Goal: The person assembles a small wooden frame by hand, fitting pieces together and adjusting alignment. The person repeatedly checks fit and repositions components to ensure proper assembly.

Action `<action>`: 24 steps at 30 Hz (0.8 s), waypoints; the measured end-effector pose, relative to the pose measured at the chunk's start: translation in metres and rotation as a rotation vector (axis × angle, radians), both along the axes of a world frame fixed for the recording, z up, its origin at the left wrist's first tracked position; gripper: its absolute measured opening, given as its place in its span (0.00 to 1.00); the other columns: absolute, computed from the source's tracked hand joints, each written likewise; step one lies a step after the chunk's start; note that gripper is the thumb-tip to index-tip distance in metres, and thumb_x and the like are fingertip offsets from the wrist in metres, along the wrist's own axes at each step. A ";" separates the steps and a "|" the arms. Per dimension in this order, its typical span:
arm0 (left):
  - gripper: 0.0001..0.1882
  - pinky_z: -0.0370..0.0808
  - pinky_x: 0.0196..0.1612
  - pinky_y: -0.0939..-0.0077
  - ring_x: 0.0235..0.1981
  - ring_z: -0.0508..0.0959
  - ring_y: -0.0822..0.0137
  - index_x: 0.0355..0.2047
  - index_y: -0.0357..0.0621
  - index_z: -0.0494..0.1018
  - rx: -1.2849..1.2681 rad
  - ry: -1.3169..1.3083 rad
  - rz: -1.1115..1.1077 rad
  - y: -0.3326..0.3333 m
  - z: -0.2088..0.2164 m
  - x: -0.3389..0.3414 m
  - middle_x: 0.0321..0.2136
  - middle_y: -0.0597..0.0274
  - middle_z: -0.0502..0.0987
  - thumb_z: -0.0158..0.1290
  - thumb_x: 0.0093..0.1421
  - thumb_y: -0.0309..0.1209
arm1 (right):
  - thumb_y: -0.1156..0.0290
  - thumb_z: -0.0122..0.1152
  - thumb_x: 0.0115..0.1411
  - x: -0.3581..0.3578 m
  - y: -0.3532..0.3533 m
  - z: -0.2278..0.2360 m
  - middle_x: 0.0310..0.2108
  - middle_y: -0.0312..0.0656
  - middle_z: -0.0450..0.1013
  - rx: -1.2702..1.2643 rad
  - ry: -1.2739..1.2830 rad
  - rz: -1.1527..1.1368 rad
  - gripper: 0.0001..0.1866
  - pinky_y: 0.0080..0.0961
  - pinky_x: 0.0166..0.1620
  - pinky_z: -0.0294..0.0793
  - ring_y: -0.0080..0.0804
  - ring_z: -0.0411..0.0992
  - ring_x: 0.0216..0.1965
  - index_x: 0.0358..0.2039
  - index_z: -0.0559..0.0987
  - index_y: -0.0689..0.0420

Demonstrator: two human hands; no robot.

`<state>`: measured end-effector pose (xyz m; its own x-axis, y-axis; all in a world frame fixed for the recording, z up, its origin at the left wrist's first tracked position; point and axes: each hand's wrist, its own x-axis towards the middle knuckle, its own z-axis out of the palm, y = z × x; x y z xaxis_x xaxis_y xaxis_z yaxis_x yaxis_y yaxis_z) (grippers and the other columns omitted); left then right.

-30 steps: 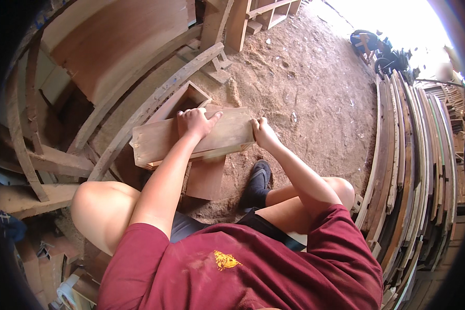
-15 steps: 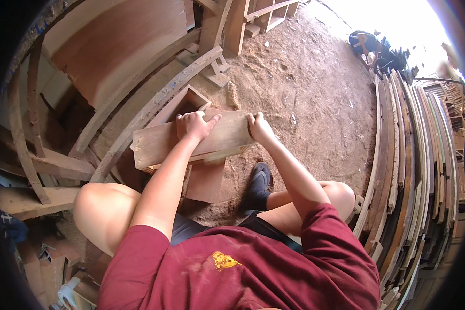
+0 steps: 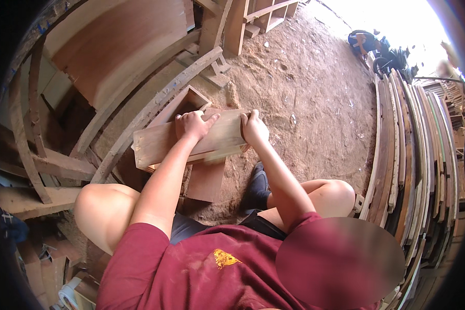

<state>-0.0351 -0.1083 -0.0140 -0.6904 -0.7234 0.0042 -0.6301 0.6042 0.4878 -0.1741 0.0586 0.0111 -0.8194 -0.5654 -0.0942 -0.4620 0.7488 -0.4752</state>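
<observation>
A long, shallow wooden box, drawer-like, lies tilted in front of me with a pale board side facing up. My left hand grips it near the middle, thumb pointing right and fingers bent over the far edge. At its right end my right hand is closed around the board, fingertips at the upper edge. A thin reddish-brown board sticks out from beneath the box toward me. Just beyond stands another open wooden box or frame, partly hidden by the one I hold.
Curved-looking wooden rails and a large plywood sheet stand at the left. Long planks are stacked along the right. Sawdust covers the ground. A motorbike is at the far right; shelving stands at the far side.
My right hand has shifted slightly left along the box's right end, its fingers now further over the board. My left hand and the box have hardly moved.
</observation>
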 end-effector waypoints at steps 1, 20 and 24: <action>0.42 0.62 0.61 0.50 0.47 0.81 0.51 0.43 0.43 0.83 -0.018 0.004 -0.008 0.002 0.000 -0.001 0.40 0.45 0.83 0.53 0.52 0.72 | 0.46 0.43 0.72 0.005 0.005 0.000 0.38 0.65 0.77 0.012 -0.014 -0.006 0.26 0.53 0.46 0.74 0.65 0.77 0.42 0.48 0.65 0.62; 0.44 0.58 0.64 0.43 0.50 0.79 0.46 0.45 0.39 0.82 0.038 -0.024 -0.060 0.012 0.011 -0.010 0.42 0.43 0.83 0.55 0.51 0.71 | 0.47 0.39 0.72 -0.029 -0.018 0.000 0.49 0.64 0.76 -0.013 -0.213 -0.255 0.29 0.52 0.56 0.71 0.63 0.74 0.53 0.54 0.64 0.64; 0.39 0.66 0.57 0.56 0.46 0.81 0.54 0.40 0.47 0.84 -0.096 -0.032 -0.016 0.011 0.003 -0.001 0.37 0.47 0.84 0.53 0.53 0.71 | 0.47 0.38 0.72 -0.006 -0.005 0.000 0.47 0.70 0.75 0.020 -0.253 -0.167 0.31 0.51 0.55 0.72 0.66 0.74 0.50 0.54 0.63 0.67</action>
